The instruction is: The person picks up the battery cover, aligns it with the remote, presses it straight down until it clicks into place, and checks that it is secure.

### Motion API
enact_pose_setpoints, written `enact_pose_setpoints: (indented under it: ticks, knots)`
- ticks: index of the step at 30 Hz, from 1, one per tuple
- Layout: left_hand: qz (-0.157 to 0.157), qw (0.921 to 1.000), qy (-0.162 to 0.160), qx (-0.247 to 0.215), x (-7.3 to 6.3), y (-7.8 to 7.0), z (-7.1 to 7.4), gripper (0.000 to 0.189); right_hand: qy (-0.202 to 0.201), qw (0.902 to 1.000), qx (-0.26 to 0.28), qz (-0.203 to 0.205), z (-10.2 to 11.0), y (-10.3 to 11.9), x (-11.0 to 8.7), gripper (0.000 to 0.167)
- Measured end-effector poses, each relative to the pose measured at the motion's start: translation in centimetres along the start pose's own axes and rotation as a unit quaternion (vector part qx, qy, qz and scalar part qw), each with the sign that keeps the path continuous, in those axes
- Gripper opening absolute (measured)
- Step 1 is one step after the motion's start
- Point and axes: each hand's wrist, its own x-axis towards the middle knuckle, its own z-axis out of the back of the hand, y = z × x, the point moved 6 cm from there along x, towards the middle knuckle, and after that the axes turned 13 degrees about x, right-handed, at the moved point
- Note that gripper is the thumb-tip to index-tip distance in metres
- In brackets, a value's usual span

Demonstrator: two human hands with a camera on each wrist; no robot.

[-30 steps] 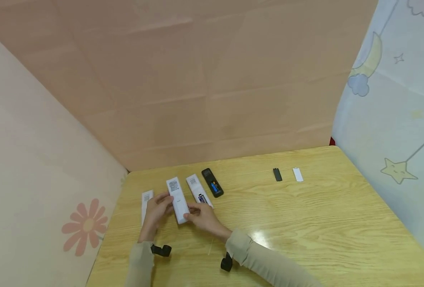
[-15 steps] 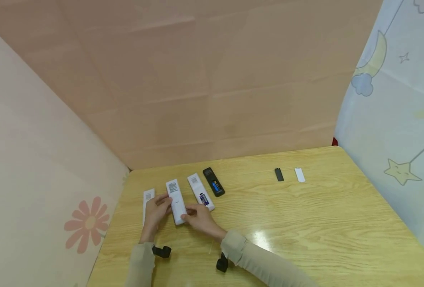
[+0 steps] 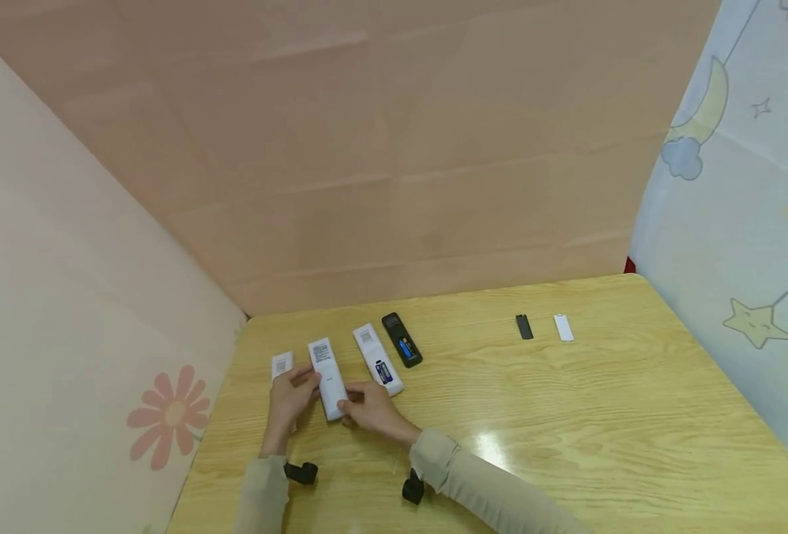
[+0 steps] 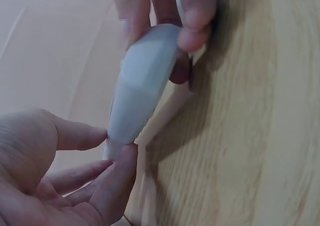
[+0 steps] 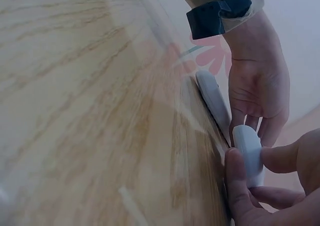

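White remote (image 3: 328, 377), we observed, was pinched between thumb and fingers of the left hand (image 3: 290, 398) and the right hand (image 3: 375, 412), over the table (image 3: 567, 423), left of 1 black remote (image 3: 396, 330).

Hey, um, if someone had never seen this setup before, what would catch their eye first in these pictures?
Probably the white remote held between the left hand and the right hand, over the near left part of the wooden table. Next, the black remote near the table's back edge, with a bright blue battery showing. Then the large pink flower printed on the left-hand backdrop.
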Motion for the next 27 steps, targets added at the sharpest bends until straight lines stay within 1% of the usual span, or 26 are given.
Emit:
enact_pose_setpoints:
  ticks: [6,11,13,16,22,24,27]
  knots:
    - [-0.021,0.9985,-0.011,0.048,-0.1,-0.2,0.0,0.039,0.002,0.9998,-0.019,0.005,-0.3,0.4,-0.1,0.042]
    - [-0.018,0.9948,-0.025,0.097,-0.1,-0.4,0.2,0.037,0.000,0.9994,-0.032,0.011,-0.5,0.5,0.2,0.041]
    - [-0.017,0.9933,-0.028,0.111,-0.2,-0.5,0.2,0.037,0.001,0.9991,-0.039,0.014,-0.5,0.5,0.3,0.040]
    - [-0.025,0.9911,-0.032,0.127,-0.3,-0.9,0.2,0.037,0.004,0.9984,-0.052,0.020,-0.6,0.6,0.4,0.037]
    - [-0.033,0.9856,-0.033,0.163,-0.4,-1.2,0.1,0.039,0.018,0.9947,-0.094,0.038,-0.9,1.2,0.6,0.021]
    - [-0.035,0.9831,-0.032,0.177,-0.4,-1.2,0.1,0.040,0.023,0.9930,-0.108,0.042,-1.0,1.2,0.6,0.020]
    - [-0.048,0.9787,-0.027,0.198,-0.4,-1.3,0.0,0.043,0.025,0.9898,-0.130,0.054,-1.0,1.3,0.7,0.020]
